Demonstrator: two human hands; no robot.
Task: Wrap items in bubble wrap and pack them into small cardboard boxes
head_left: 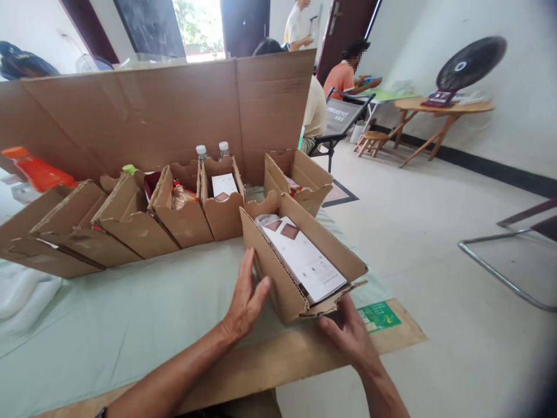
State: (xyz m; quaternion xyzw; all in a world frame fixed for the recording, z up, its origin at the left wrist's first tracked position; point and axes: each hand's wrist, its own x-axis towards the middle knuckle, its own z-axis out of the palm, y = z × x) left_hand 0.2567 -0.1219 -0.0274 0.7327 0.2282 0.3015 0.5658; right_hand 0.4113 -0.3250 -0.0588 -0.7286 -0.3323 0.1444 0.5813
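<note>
Cardboard bin [282, 291] | brown, ragged-edged (corrugations showing) | white printed pack [307, 260] inside

Box [307, 258] in near bin [282, 290] — bin row [187, 223] left.

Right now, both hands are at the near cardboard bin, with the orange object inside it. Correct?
Not quite: in the head view, the near bin contains a white printed item; the orange object is far left. The left hand and right hand are at that bin.
</note>
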